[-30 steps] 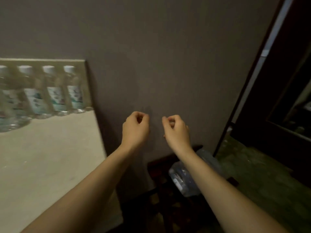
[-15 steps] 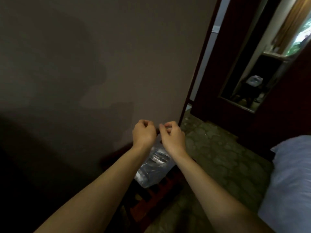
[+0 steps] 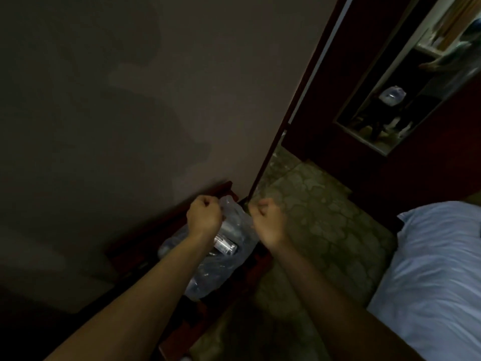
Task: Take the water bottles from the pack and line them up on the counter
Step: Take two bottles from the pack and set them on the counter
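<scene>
Dim room, grey wall (image 3: 156,100); plastic-wrapped pack (image 3: 221,259) on dark wooden rack (image 3: 145,246). Left hand (image 3: 204,217) and right hand (image 3: 268,222): fisted above pack, arms outstretched; whether either grips the wrap, cannot tell.

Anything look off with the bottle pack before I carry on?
The clear plastic shrink-wrapped pack lies slumped on a dark red wooden stand, its wrap crumpled and loose. Both fists, left hand and right hand, hover above it. No spill is visible; the lighting is dim.

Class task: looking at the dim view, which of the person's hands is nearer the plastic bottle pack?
Left. The left hand overlaps the pack's upper plastic; the right hand is at its right edge.
</scene>
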The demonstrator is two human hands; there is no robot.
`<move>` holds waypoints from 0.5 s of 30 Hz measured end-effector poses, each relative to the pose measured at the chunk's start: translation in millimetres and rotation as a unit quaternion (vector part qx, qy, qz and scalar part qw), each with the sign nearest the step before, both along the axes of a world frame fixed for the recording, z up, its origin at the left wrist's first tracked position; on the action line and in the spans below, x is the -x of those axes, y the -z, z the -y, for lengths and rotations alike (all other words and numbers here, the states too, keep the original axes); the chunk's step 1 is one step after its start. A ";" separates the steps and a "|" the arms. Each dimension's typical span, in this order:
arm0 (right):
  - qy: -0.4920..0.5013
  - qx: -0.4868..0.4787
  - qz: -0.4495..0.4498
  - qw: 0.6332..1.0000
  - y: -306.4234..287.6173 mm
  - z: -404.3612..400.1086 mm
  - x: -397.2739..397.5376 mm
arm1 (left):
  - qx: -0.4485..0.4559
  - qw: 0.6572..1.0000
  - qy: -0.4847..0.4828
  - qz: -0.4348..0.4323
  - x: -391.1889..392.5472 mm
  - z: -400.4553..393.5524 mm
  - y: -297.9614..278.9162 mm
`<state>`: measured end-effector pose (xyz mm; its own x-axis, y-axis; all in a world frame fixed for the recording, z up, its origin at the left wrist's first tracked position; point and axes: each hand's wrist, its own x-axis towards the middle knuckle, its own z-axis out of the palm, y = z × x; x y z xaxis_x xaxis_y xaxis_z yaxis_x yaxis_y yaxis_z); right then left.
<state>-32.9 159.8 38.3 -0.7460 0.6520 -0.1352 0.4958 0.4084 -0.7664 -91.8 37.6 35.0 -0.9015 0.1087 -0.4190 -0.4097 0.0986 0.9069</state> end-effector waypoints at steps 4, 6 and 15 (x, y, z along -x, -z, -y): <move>-0.029 0.031 0.055 0.998 29.9 -6.5 25.4 | 0.011 0.999 -0.029 0.042 21.9 4.8 31.0; -0.050 0.054 0.076 0.994 46.8 -8.6 31.7 | 0.009 0.997 -0.041 0.064 28.0 5.4 46.9; -0.196 0.117 0.244 0.942 139.7 -45.0 66.2 | 0.049 0.985 -0.033 0.163 36.4 -10.6 125.4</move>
<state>-99.1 204.8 -101.4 -0.7355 0.2481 -0.6305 0.6583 0.4819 -0.5783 -128.3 48.2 -90.4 -0.7210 -0.0012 -0.6929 -0.6859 0.1429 0.7135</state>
